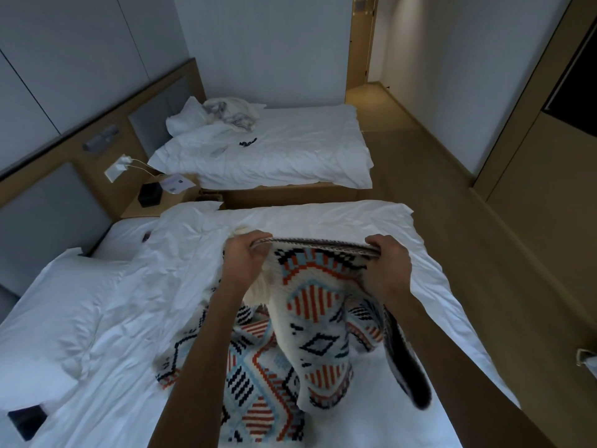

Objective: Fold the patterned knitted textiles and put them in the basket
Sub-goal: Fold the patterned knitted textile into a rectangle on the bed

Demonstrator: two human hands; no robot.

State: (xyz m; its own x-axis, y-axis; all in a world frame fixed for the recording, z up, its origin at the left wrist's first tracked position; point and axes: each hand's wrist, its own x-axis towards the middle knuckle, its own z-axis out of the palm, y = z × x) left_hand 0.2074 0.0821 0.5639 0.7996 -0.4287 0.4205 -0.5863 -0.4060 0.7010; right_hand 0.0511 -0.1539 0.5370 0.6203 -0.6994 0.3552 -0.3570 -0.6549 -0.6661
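- Grip: left hand [245,253] and right hand [389,257] each pinch the knitted textile's [310,318] far edge, lifted above the bed [323,218].
- Soft, limp, fairly thick knit; sags between grips.
- Take hold at corners, keep edge taut.

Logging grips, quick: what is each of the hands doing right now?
Left hand: closed, gripping the patterned knitted textile's top edge.
Right hand: closed, gripping the same edge.

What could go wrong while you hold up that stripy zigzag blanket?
Both the left hand and right hand pinch only the top edge of the patterned knitted textile, so a corner might slip. Its lower part lies bunched on the white bed, so the fold may come out crooked.
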